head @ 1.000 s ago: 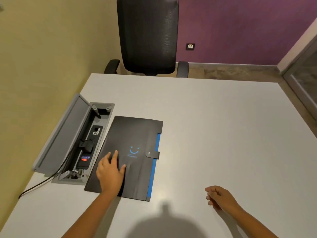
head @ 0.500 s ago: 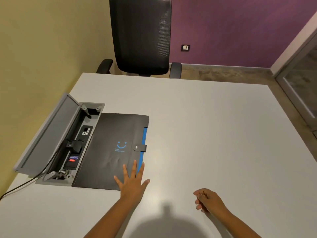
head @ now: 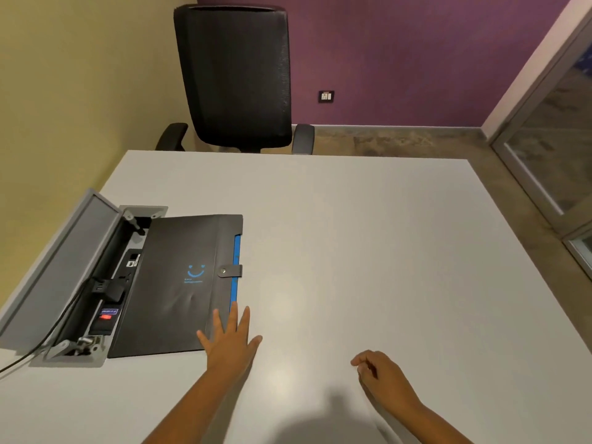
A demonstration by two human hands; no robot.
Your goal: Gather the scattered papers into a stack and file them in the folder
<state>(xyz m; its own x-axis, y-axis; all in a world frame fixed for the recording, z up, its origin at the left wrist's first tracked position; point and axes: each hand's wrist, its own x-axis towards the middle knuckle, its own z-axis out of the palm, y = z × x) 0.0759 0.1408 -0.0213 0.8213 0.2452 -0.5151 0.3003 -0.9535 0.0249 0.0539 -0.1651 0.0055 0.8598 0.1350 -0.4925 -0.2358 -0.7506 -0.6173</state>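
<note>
A black folder (head: 179, 283) with a blue smile logo, a blue edge and a snapped tab lies closed on the white table (head: 368, 267) at the left. My left hand (head: 230, 341) lies flat with fingers spread on the folder's near right corner. My right hand (head: 381, 376) rests on the table to the right, fingers loosely curled, holding nothing. No loose papers show anywhere.
An open grey cable box (head: 89, 277) with a plug, a red switch and a black cable sits in the table just left of the folder. A black mesh office chair (head: 237, 78) stands at the far edge. A glass door (head: 557, 149) is on the right.
My left hand slid from the folder's near left part across to its near right corner, fingers now spread. The right hand stayed put. The view shifted slightly.
</note>
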